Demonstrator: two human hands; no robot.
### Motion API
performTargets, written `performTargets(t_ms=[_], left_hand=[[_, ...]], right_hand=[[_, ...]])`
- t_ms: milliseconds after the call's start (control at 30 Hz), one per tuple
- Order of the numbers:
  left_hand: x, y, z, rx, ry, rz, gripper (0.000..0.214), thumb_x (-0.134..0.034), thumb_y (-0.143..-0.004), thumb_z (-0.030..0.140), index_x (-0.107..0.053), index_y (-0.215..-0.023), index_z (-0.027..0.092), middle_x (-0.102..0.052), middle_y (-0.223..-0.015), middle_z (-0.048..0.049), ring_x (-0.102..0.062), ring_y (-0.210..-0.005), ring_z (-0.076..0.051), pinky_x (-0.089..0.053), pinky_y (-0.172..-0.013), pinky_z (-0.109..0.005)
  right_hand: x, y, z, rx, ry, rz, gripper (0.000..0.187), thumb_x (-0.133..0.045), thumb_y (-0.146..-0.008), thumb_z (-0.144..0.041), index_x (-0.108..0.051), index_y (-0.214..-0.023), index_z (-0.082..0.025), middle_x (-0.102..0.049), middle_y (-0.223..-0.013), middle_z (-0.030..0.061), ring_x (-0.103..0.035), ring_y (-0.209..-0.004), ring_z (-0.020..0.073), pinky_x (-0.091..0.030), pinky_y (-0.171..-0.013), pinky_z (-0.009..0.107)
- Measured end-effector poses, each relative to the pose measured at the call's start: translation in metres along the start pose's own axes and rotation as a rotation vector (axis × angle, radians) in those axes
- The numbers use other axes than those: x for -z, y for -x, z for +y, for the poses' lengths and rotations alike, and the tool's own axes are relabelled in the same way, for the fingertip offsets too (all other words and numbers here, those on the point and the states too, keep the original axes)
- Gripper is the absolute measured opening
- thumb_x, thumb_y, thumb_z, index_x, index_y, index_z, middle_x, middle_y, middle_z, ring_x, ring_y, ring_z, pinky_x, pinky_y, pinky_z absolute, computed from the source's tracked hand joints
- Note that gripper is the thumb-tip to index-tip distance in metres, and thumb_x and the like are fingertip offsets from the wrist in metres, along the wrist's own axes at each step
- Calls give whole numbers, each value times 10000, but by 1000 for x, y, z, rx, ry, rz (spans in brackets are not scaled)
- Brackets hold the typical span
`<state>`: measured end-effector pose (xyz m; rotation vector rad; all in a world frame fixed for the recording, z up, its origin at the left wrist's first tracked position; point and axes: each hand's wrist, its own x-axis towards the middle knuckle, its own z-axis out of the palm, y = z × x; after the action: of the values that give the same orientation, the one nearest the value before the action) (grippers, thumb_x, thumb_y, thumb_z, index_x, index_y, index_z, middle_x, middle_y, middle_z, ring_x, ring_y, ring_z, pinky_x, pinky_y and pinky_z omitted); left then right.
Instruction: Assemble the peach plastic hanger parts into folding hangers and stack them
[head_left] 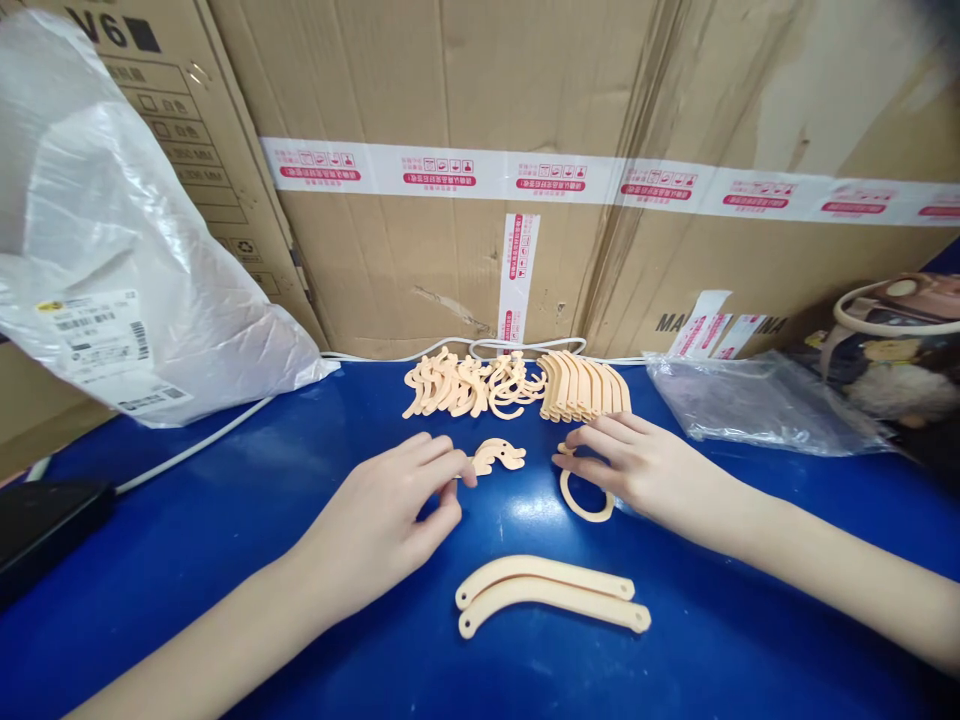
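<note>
Both my hands rest on a blue table [225, 560] among cream plastic parts. My left hand [390, 510] pinches the tail of a small curly-shaped part [499, 456] between thumb and forefinger. My right hand [637, 465] lies over a thin ring-shaped hook [581, 500], fingertips closed on its upper end. Two long curved strips [551, 592] lie side by side in front of me, untouched. At the back sit a heap of small curved pieces [446, 385], a tangle of hooks [514, 385] and a neat stack of curved strips [585, 385].
Large taped cardboard boxes [525, 180] wall off the back. A white plastic bag with labels [112, 260] hangs at left, a clear bag [757, 400] lies at right, beside a bottle with a strap [892, 340]. A white cable [195, 445] and a black device [45, 525] are at left.
</note>
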<state>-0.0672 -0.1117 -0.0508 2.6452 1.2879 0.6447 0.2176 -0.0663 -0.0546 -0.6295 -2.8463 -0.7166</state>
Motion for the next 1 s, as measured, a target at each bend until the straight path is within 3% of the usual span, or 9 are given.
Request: performTargets(t_ms=[200, 333, 467, 600, 700, 833, 1000], left_hand=[[9, 3, 8, -24, 129, -141, 168, -457, -896, 154, -586, -944, 249, -591, -777, 43, -545, -728, -118, -381, -651, -226], [17, 8, 20, 35, 250, -346, 50, -602, -852, 279, -585, -810, 257, -560, -671, 86, -514, -614, -86, -352, -567, -198], [15, 9, 31, 93, 309, -464, 185, -705, -760, 272, -527, -725, 233, -550, -668, 102, -490, -596, -77, -321, -532, -192], [7, 7, 34, 78, 312, -456, 142, -619, -806, 208, -495, -741, 230, -488, -644, 90, -453, -575, -84, -296, -521, -202], [4, 5, 34, 59, 282, -441, 153, -604, -805, 206, -465, -745, 226, -476, -648, 87, -429, -558, -89, -274, -510, -216], [3, 4, 35, 14, 198, -430, 157, -592, -833, 270, -451, -779, 226, -553, -727, 77, -477, -595, -108, -275, -537, -241], [-3, 5, 36, -110, 36, -413, 156, -512, -879, 282, -446, -752, 221, -533, -767, 34, -506, -622, -140, -257, -525, -273]], right_hand=[[-1, -2, -4, 114, 173, 13, 283, -387, -942, -54, -658, -993, -119, -634, -891, 100, -553, -776, 214, -430, -705, 357], [6, -3, -4, 105, 82, 44, 240, -403, -949, -91, -638, -937, -141, -630, -840, 83, -548, -749, 204, -412, -704, 351], [13, -6, -8, -115, -342, 128, 162, -437, -940, -193, -592, -905, -160, -612, -771, 44, -545, -703, 170, -422, -670, 318], [13, -15, -17, -423, -926, 167, 92, -501, -909, -239, -562, -867, -184, -633, -772, 14, -555, -670, 128, -449, -626, 256], [6, -23, -23, -540, -1225, 157, 158, -522, -915, -315, -557, -835, -183, -624, -733, -1, -545, -623, 115, -439, -604, 249], [-11, -31, -26, -621, -1497, 207, 177, -560, -894, -348, -528, -853, -179, -566, -654, -40, -496, -543, 86, -399, -559, 228], [-23, -32, -26, -659, -1616, 214, 246, -595, -864, -408, -538, -818, -173, -469, -583, -63, -434, -501, 76, -338, -479, 206]])
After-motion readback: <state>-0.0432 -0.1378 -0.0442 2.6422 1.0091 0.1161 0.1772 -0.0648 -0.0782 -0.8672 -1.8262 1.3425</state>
